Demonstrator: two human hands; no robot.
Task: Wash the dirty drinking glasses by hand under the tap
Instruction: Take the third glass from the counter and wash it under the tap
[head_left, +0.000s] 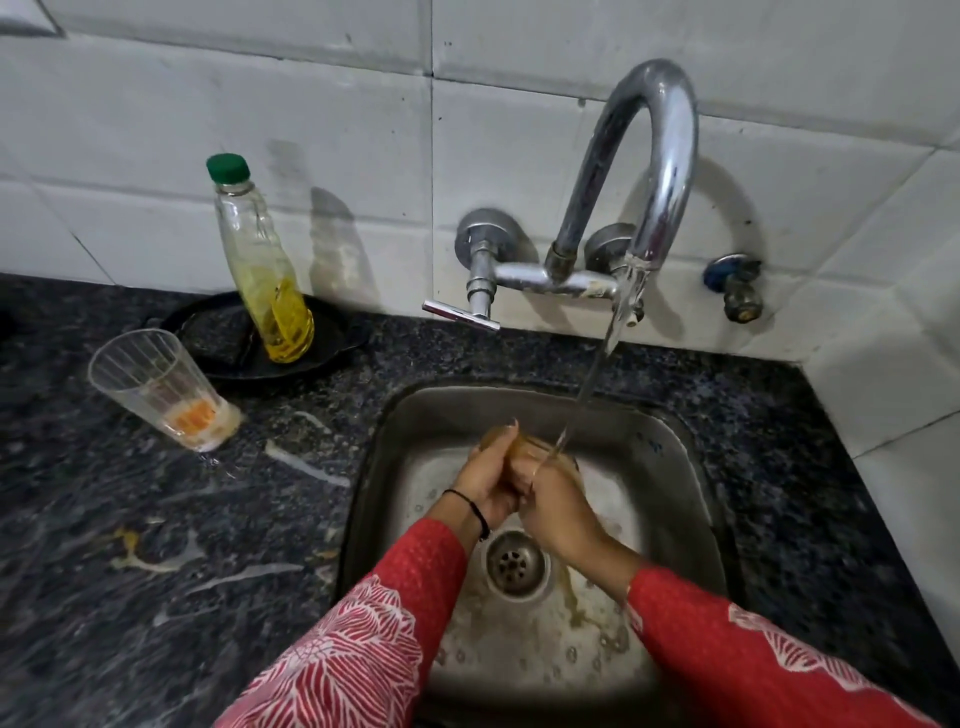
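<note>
Running from chrome tap (655, 156), water (597, 371) hits drinking glass (525, 446) over steel sink (693, 470) — left hand (491, 475) and right hand (560, 506) both curled round it. Second glass (158, 387), orange dregs, stands left on wet speckled black granite counter (156, 582) — white tiled wall (311, 104) behind.

The dark speckled counter (104, 623) bears a dirty glass (156, 387), a black plate (218, 340) and wet streaks (306, 465).

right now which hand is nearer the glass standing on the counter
Left. The left hand grips the glass under the tap on the side toward the glass on the counter; the right hand holds it from the far side.
</note>
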